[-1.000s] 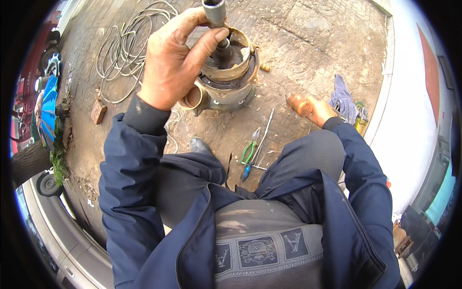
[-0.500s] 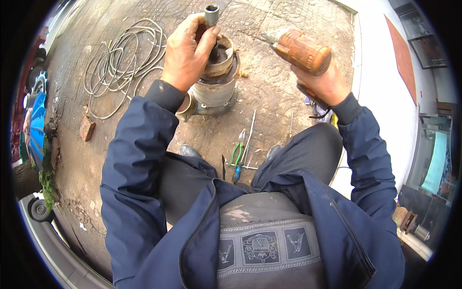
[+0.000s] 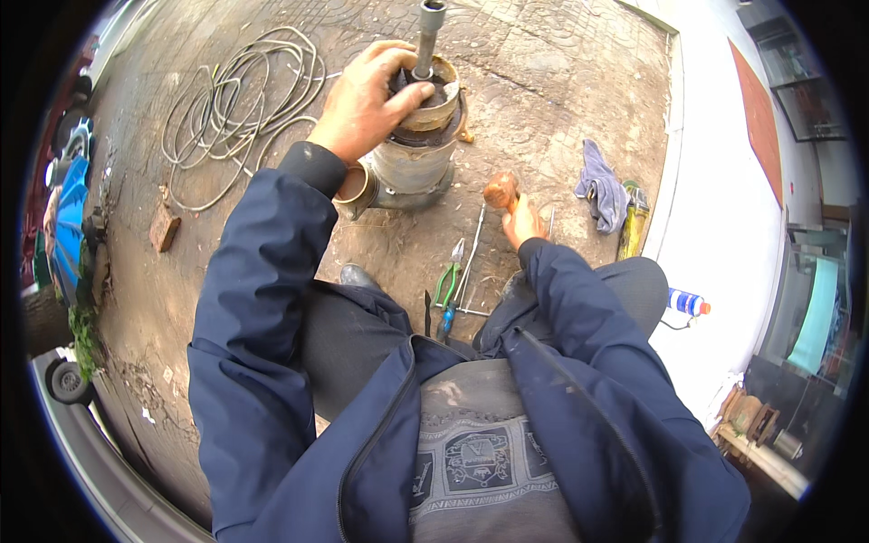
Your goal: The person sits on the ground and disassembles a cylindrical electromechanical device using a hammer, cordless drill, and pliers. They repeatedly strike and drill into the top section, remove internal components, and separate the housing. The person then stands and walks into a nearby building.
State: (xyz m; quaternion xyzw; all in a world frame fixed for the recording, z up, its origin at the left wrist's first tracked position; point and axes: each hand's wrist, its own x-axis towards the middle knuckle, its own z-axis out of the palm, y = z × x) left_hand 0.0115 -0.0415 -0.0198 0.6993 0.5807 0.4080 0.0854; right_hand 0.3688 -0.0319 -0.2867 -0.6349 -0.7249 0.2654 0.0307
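Observation:
A long metal socket stands upright in the open top of a grimy cylindrical motor or pump body. My left hand is over the rim, thumb and fingers closed around the socket's lower end. What lies inside the opening is dark and partly hidden by my fingers. Low over the ground, in front of my right knee, my right hand grips an orange-brown impact wrench; its rounded back end shows, while the rest is hidden by my hand.
Between my feet lie green-handled pliers, a blue-handled screwdriver and a thin metal rod. Coiled cable and a brick are on the left. A purple-grey cloth and a yellow-green object lie by the right wall.
My left hand has lowered, and the socket shifted right over the body. The impact wrench has swung from the upper right down toward my right knee, uncovering the cloth.

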